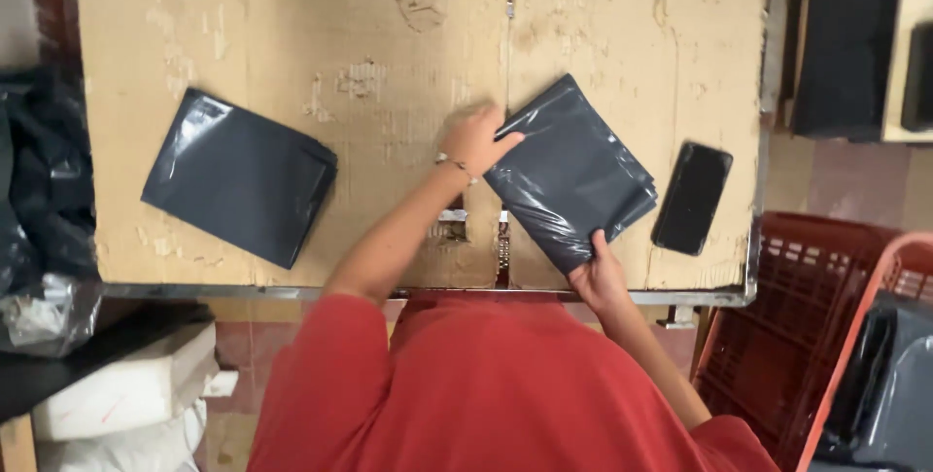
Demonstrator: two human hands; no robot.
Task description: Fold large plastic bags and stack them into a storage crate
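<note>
Left hand: [474, 138] placed at the 10 o'clock corner of the packet, fingers curled and pressing on its top edge, thumb laid over the plastic; thin bracelet [455, 167] at the wrist.
Right hand: [596, 276] at the 6 o'clock corner of the packet, pinching that corner between thumb and fingers, closed on the plastic.
Packet: [573, 173] dark grey glossy plastic mailer, folded flat, turned diamond-wise, lying on the table right of centre; held at two opposite corners, layered edges showing at its 3 o'clock side.
Second packet: [238, 175] same grey plastic, flat, at 9 o'clock from the hands, well apart from them, untouched.
Phone: [692, 198] black, screen dark, face up, just beside the held packet at its 3 o'clock, not touching so far as can be judged.
Table: [389, 54] covered in worn, torn cardboard, metal rim along the near and right edges.
Crates: red one [768, 336] at 4 o'clock below the table corner; orange one [875, 316] beyond it, holding grey bags [894, 384].
Left margin: black bags [39, 180] at 9 o'clock; white bundles [126, 394] at 7 o'clock on the floor side.
Clothing: red top [486, 384] filling the 6 o'clock foreground.
</note>
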